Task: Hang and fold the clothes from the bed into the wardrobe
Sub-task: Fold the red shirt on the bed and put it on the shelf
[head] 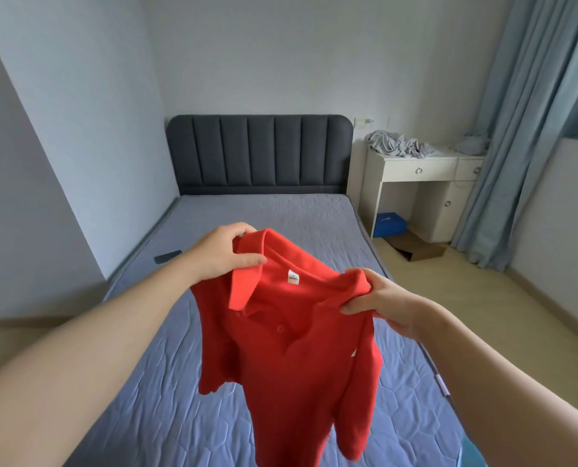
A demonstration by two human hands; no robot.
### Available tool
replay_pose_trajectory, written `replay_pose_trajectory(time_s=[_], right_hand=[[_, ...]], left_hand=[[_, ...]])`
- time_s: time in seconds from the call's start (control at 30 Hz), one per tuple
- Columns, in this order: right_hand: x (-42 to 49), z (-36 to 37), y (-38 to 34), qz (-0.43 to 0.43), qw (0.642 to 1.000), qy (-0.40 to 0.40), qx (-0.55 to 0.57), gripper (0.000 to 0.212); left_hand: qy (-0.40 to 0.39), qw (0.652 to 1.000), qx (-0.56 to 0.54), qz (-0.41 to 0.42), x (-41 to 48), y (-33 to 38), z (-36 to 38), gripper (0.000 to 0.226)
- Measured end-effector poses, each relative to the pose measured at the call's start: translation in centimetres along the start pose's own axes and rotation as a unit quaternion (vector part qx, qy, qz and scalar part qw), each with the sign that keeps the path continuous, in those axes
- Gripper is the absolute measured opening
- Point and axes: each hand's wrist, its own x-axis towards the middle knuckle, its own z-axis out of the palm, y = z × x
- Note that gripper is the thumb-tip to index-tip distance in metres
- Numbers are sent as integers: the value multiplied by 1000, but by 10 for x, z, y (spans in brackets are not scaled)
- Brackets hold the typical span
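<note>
A red polo shirt (291,358) hangs in the air over the bed (139,399), its collar facing me and a white label showing inside the neck. My left hand (223,254) grips the shirt's left shoulder by the collar. My right hand (381,301) pinches the right shoulder. The shirt's body and sleeves dangle free above the blue-grey quilted mattress. No wardrobe is in view.
A dark phone (167,256) lies near the bed's left edge. A dark padded headboard (260,153) stands at the far end. To the right, a white desk (419,183) carries crumpled grey cloth (398,144); a blue box (390,224) and cardboard (415,247) lie beneath. Blue curtains (523,129) hang at right.
</note>
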Motion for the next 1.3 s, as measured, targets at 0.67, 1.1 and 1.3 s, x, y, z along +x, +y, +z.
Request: replay_pose_trajectory(time_s=[0.67,1.1,1.3], right_hand=[[-13,11,47,-21,956,258,-138,25],[-46,-10,23,175,982,68,-21,12],[-8,-13,37,188,970,136,-67,11]], left_hand=[[84,981,-10,-176,-43,-51,55,21],[-44,984,-93,-143,-67,-34,31,24],[-90,976,-14,-200,-33,-56,34,19]])
